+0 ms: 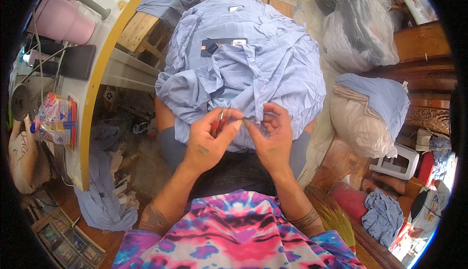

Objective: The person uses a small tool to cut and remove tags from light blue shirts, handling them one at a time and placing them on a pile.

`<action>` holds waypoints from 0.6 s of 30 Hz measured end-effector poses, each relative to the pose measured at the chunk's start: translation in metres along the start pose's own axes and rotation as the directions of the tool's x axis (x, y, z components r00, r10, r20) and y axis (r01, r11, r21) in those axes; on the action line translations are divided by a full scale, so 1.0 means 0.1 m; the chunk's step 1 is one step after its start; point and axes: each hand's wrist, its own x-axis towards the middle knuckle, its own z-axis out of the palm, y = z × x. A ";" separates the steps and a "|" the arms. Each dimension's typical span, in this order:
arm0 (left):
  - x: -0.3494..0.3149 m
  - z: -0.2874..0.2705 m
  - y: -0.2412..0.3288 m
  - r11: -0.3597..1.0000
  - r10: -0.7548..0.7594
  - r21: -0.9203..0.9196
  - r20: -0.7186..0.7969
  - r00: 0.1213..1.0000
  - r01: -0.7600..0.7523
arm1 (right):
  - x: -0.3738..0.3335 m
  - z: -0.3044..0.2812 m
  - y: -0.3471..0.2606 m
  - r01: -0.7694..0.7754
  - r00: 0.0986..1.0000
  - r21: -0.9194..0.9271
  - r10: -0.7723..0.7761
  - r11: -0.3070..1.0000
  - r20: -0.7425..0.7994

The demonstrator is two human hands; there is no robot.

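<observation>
My left hand (209, 140) is closed around a small red-handled pair of thread snips (219, 123), its pointed metal tip sticking up past the fingers. My right hand (273, 135) has its fingers curled, with thumb and fingertips pinched close to the left thumb. Whatever lies between the two sets of fingertips is too small to make out. Just beyond both hands, a large heap of light blue garments (287, 64) rests over my lap. On top of it lie a dark tag (207, 48) and a smaller label (236, 8).
To the left, a white table with a yellow edge (100, 74) carries a pink tumbler (66, 18), a dark phone-like slab (78, 61) and a snack packet (56, 120). At right are bagged cloth (363, 118), a plastic-wrapped bundle (360, 30) and a white stool (402, 162).
</observation>
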 end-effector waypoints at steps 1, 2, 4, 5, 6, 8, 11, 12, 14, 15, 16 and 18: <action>0.04 -0.04 -0.01 0.996 0.033 0.078 0.002 0.999 -0.033 | -0.01 0.00 0.06 0.067 0.998 -0.094 -0.067 0.993 0.003; 0.10 -0.06 0.00 0.986 0.068 0.154 0.006 0.998 -0.068 | -0.01 0.00 0.05 0.070 0.997 -0.047 -0.071 0.996 -0.020; 0.24 -0.04 0.06 0.938 0.204 0.266 0.100 0.974 -0.224 | -0.01 0.01 0.01 0.078 0.995 0.047 -0.074 0.996 -0.070; 0.33 -0.04 0.13 0.910 0.237 0.305 0.174 0.956 -0.281 | -0.02 -0.03 -0.03 0.030 0.998 0.088 -0.025 0.996 -0.057; 0.42 -0.05 0.19 0.875 0.270 0.343 0.244 0.932 -0.343 | -0.03 -0.06 -0.10 -0.013 0.999 0.133 0.018 0.991 -0.037; 0.59 -0.04 0.29 0.853 0.296 0.318 0.359 0.885 -0.414 | -0.04 -0.16 -0.22 -0.088 0.996 0.215 0.086 0.973 0.017; 0.75 0.03 0.36 0.882 0.262 0.241 0.464 0.846 -0.405 | -0.07 -0.28 -0.34 -0.185 0.982 0.384 0.157 0.905 0.103; 0.77 0.07 0.38 0.900 0.239 0.213 0.489 0.839 -0.381 | -0.08 -0.31 -0.35 -0.217 0.976 0.476 0.179 0.852 0.124; 0.78 0.15 0.48 0.906 0.232 0.193 0.520 0.822 -0.377 | -0.09 -0.34 -0.40 -0.231 0.973 0.584 0.192 0.778 0.128; 0.78 0.18 0.53 0.909 0.227 0.184 0.534 0.814 -0.374 | -0.09 -0.32 -0.46 -0.213 0.977 0.606 0.187 0.766 0.108; 0.78 0.21 0.56 0.912 0.212 0.189 0.540 0.814 -0.363 | -0.08 -0.31 -0.51 -0.196 0.979 0.628 0.181 0.753 0.088; 0.78 0.24 0.61 0.918 0.178 0.206 0.549 0.817 -0.339 | -0.07 -0.28 -0.58 -0.163 0.985 0.630 0.161 0.760 0.060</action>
